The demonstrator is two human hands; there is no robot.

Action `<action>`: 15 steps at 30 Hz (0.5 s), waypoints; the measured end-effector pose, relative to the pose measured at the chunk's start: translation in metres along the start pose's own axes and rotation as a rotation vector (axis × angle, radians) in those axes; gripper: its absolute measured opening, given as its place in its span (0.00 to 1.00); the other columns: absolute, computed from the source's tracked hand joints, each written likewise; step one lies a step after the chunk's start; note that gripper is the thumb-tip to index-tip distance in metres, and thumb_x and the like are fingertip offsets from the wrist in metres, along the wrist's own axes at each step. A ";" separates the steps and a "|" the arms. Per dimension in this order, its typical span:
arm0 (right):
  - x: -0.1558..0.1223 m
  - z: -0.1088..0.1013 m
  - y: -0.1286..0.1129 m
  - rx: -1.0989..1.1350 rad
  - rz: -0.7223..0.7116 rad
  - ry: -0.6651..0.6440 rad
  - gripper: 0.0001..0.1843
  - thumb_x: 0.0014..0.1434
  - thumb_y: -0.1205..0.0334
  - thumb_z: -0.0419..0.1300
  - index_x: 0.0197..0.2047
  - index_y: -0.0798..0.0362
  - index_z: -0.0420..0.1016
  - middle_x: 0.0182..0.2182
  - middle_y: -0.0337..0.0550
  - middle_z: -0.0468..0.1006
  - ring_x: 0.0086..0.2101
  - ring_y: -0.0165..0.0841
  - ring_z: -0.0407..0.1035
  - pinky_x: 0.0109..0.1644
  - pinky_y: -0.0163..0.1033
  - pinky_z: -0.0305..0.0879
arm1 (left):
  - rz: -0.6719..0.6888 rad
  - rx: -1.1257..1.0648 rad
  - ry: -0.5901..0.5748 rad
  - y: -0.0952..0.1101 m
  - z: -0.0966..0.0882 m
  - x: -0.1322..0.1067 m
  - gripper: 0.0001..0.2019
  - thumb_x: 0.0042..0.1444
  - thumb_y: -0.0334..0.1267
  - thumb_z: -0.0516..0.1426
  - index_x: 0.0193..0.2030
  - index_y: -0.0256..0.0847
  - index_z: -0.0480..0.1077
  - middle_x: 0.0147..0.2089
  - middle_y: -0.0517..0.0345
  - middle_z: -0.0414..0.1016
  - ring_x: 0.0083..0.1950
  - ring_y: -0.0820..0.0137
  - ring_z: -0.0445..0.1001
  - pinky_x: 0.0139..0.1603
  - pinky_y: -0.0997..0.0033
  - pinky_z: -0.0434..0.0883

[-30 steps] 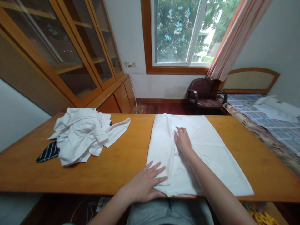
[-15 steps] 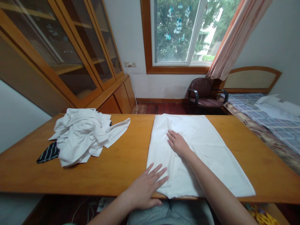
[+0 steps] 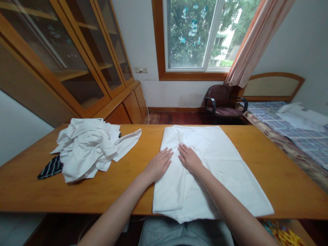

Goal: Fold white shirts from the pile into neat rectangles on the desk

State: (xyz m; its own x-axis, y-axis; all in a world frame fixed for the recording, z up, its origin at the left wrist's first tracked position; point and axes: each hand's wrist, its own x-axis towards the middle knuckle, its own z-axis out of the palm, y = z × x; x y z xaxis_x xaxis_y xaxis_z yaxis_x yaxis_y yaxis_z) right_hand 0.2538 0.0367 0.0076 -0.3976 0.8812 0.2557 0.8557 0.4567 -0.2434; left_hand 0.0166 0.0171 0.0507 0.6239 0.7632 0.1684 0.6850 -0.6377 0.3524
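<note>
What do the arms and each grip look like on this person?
The left grip and right grip are bare hands with slim fingers; no gloves or rings show. The left forearm and right forearm are also bare, without watch or sleeve in view.

left hand [image 3: 159, 164]: palm down | right hand [image 3: 190, 159]: palm down | just apart

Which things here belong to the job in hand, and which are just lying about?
In use:
white cloth, with left hand and right hand on it
table, beneath it

Lying about, apparently:
crumpled white pile, untouched but possibly related
dark striped cloth, partly under the pile
chair
bed
</note>
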 end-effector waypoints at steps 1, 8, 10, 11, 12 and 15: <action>0.000 0.001 -0.004 0.001 -0.004 0.002 0.26 0.70 0.59 0.50 0.68 0.56 0.65 0.69 0.50 0.61 0.68 0.45 0.54 0.69 0.56 0.55 | -0.040 0.032 0.001 -0.008 0.005 0.013 0.24 0.72 0.43 0.44 0.71 0.41 0.58 0.75 0.51 0.55 0.77 0.61 0.49 0.75 0.51 0.54; 0.001 0.007 -0.016 -0.003 -0.005 0.000 0.27 0.69 0.60 0.52 0.69 0.54 0.63 0.69 0.50 0.61 0.69 0.44 0.53 0.70 0.56 0.54 | -0.162 0.199 -0.101 -0.043 0.034 0.095 0.27 0.71 0.46 0.42 0.74 0.43 0.54 0.78 0.52 0.47 0.78 0.58 0.44 0.76 0.45 0.45; 0.000 0.007 -0.015 -0.006 -0.006 -0.002 0.26 0.69 0.60 0.52 0.69 0.54 0.64 0.69 0.49 0.61 0.69 0.43 0.53 0.70 0.55 0.53 | -0.208 0.218 -0.099 -0.050 0.038 0.109 0.28 0.71 0.47 0.41 0.74 0.43 0.53 0.78 0.51 0.46 0.78 0.58 0.43 0.76 0.46 0.43; -0.001 0.007 -0.015 -0.007 -0.009 -0.003 0.26 0.69 0.60 0.52 0.69 0.53 0.64 0.69 0.49 0.60 0.69 0.43 0.52 0.70 0.55 0.53 | -0.227 0.224 -0.093 -0.053 0.039 0.114 0.28 0.71 0.48 0.41 0.75 0.43 0.52 0.78 0.51 0.45 0.78 0.58 0.42 0.76 0.46 0.42; -0.002 0.006 -0.014 -0.008 -0.013 -0.005 0.26 0.70 0.60 0.52 0.69 0.53 0.65 0.70 0.48 0.60 0.69 0.43 0.52 0.71 0.55 0.52 | -0.243 0.229 -0.086 -0.057 0.040 0.118 0.29 0.71 0.49 0.41 0.75 0.43 0.51 0.78 0.51 0.44 0.79 0.59 0.41 0.76 0.47 0.42; -0.009 0.002 -0.014 -0.007 -0.039 -0.016 0.26 0.71 0.60 0.50 0.69 0.53 0.63 0.70 0.47 0.58 0.69 0.42 0.51 0.71 0.55 0.50 | -0.271 0.239 -0.071 -0.067 0.042 0.127 0.29 0.71 0.50 0.40 0.75 0.46 0.50 0.79 0.53 0.42 0.79 0.60 0.40 0.76 0.46 0.41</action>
State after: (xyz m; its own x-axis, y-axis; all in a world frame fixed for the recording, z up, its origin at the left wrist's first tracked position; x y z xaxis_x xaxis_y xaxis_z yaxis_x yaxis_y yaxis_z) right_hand 0.2451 0.0228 0.0072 -0.4361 0.8646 0.2496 0.8415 0.4901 -0.2273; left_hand 0.0656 0.1522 0.0100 0.4263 0.9040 0.0312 0.8924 -0.4260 0.1486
